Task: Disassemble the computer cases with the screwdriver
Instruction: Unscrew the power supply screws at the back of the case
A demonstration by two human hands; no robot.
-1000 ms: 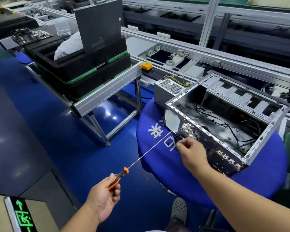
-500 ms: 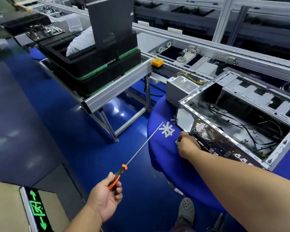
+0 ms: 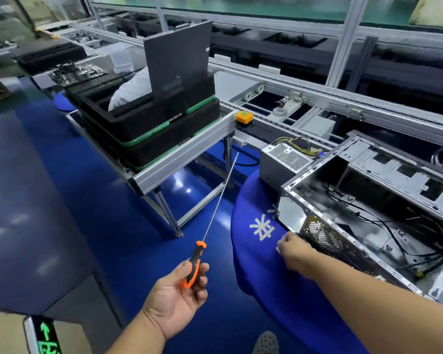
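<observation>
One frame examined, findings by descending size:
Floor [image 3: 62, 200]: glossy blue, with a lit green arrow sign [image 3: 45, 335] at the lower left.
Conveyor line [image 3: 317, 98]: aluminium rails running across the upper right, an orange button box [image 3: 244, 116] at its near corner.
Tabletop [image 3: 266, 277]: round, covered in blue cloth with white print, at the lower right.
Computer case [image 3: 368, 213]: lies on the tabletop with its side open; black cables and bare metal bays show inside.
Stacked trays [image 3: 143, 129]: black with green edging, on a frame left of the conveyor; a dark panel [image 3: 177, 65] stands upright in the top tray.
Power supply [image 3: 284, 159]: grey box with yellow wires, just behind the case at the tabletop's far edge.
Screwdriver [image 3: 215, 215]: orange-and-black handle, long thin shaft pointing up and away over the floor, apart from the case.
Left hand [image 3: 179, 290]: fingers curled round the screwdriver handle, held left of the tabletop.
Right hand [image 3: 293, 249]: at the case's near lower corner, knuckles up; whether the fingers pinch anything cannot be told.
</observation>
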